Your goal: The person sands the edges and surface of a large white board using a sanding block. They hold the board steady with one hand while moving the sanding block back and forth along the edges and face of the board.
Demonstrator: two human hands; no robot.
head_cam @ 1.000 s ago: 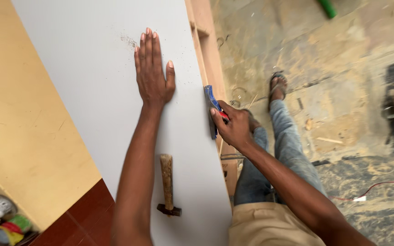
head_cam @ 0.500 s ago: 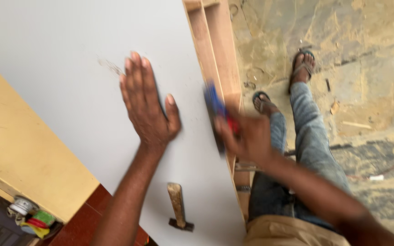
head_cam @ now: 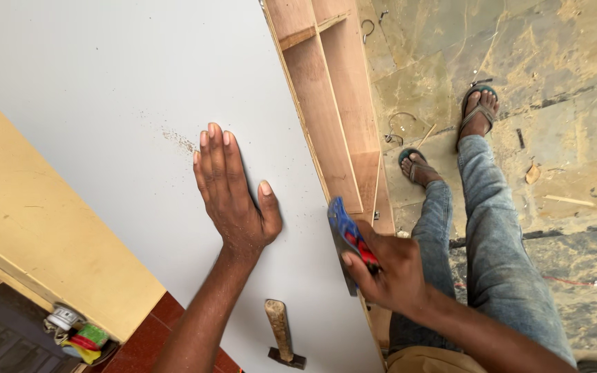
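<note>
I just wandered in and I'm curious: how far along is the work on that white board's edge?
Hard to say exactly. The white sheet already lies on the wooden frame, with dust specks on it. In hand: the left hand presses the sheet flat while the right hand holds a blue tool against its edge. The edge beyond the tool looks unworked. A hammer lies unused.

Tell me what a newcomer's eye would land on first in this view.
First, the left hand pressed flat, fingers together, on the big pale grey panel that fills the upper left. Just right of it, at the panel's edge, the right hand grips a blue and red tool against that edge. Below, a wooden-handled hammer lies loose on the panel, and the person's sandalled feet stand on the dusty floor at right.
</note>
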